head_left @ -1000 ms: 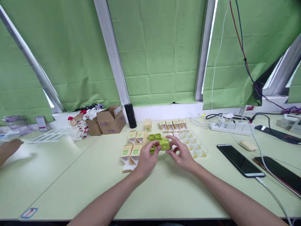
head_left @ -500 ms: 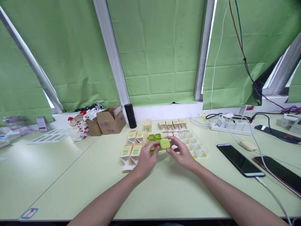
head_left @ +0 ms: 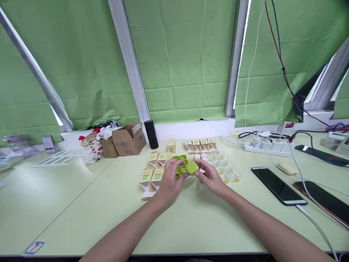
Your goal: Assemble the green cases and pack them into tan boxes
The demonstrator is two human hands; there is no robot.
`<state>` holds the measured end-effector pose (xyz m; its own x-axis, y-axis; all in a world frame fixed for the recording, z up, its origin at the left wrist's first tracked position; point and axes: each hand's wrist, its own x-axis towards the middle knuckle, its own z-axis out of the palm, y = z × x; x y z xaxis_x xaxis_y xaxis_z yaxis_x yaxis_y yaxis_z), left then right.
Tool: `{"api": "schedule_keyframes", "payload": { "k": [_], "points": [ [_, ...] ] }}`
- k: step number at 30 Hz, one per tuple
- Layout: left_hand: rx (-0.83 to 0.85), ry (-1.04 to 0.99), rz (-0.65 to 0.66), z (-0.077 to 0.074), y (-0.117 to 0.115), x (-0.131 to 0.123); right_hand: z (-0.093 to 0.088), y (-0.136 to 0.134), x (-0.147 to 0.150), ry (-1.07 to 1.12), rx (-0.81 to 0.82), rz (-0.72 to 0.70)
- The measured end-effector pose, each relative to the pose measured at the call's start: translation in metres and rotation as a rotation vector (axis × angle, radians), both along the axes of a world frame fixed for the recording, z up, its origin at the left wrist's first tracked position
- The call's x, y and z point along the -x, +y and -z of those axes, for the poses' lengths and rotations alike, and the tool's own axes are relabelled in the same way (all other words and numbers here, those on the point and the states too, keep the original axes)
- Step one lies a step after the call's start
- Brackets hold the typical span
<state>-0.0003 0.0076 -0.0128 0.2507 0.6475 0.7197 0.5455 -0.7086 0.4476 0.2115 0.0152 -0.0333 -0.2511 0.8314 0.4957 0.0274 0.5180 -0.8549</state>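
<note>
Between my two hands is a small square olive-green case [head_left: 192, 168] with a rounded top and a small mark on it, tilted a little. The fingers of my right hand [head_left: 210, 177] pinch its right side. My left hand [head_left: 172, 179] is closed at its left edge, thumb below; its fingertips partly overlap the green pieces behind. Several open green cases [head_left: 180, 158] lie just behind, partly hidden by my left hand. Open kraft boxes with green labels [head_left: 157, 177] stand left of my hands. Clear plastic containers with yellow bits [head_left: 225, 167] are spread at the right.
More kraft boxes [head_left: 200, 146] line up behind, near the wall. A black cylinder [head_left: 151, 134] and a cardboard box [head_left: 128, 140] stand at the back left. To the right lie a phone on a cable [head_left: 278, 185], a second phone [head_left: 325, 200] and a white power strip [head_left: 268, 147].
The green case has tilted and shifted slightly to the right. My left fingers have risen and turned at its left side, while my right hand keeps its grip nearly in place.
</note>
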Motion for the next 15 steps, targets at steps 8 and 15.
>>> {"api": "schedule_keyframes", "payload": {
  "k": [8, 15],
  "points": [
    [-0.172, 0.258, 0.049, 0.0023, -0.0047, -0.0005, -0.0042, -0.0036, 0.0031, -0.103, -0.071, 0.033],
    [-0.103, 0.141, 0.084, 0.0029, -0.0035, -0.0013, -0.0071, 0.0000, -0.0033, -0.252, -0.288, 0.188]
  ]
}}
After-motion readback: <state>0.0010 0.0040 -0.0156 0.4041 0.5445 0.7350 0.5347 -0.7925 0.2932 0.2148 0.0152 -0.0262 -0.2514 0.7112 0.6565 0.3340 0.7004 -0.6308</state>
